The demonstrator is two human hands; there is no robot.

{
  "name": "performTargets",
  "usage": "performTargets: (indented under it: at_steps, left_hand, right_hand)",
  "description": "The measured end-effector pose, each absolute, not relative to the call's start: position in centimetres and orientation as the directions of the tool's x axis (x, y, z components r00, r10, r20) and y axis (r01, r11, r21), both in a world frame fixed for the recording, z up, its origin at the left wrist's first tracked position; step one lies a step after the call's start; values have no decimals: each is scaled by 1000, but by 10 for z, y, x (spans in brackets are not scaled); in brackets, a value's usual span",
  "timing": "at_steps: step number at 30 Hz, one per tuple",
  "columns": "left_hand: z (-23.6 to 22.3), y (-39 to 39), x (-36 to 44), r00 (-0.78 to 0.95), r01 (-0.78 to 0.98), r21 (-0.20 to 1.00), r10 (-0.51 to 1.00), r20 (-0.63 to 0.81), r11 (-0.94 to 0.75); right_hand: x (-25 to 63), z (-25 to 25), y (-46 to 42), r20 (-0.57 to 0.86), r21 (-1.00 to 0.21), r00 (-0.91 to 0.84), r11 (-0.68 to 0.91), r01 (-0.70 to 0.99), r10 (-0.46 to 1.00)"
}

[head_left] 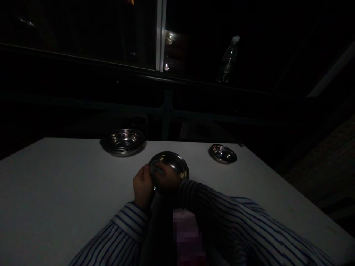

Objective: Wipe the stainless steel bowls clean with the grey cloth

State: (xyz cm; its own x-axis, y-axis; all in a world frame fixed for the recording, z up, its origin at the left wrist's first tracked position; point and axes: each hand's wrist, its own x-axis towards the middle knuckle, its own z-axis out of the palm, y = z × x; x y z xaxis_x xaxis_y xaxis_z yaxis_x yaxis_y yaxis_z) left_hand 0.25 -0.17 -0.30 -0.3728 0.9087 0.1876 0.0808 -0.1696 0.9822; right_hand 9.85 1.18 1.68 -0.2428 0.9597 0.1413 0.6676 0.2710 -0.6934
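One round bowl (179, 162) opens upward; left hand (142, 186) clasps it, right hand (168, 179) grip unclear.

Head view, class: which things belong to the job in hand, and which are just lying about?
In the job:
middle metal bowl
left hand, at its rim
right hand, reaching into it
greyish item at the right hand, too dim to identify

Apparently lying about, as neither hand touches them:
stacked bowls, left
smaller bowl, right
bottle, beyond the table
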Motion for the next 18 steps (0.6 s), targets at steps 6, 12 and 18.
performTargets:
  at_steps: [6,12,18]
  left_hand:
    - [-5,-2,1,-336,130,972,913,231,-197]
    - [-5,-1,-2,-375,78,985,911,171,-153]
    - [-1,-4,3,-312,128,976,926,210,-178]
  right_hand:
    - [93,14,33,178,-792,48,114,600,983]
    - [100,19,19,123,-744,-364,328,582,923]
    - [98,22,25,148,-628,-205,252,736,968]
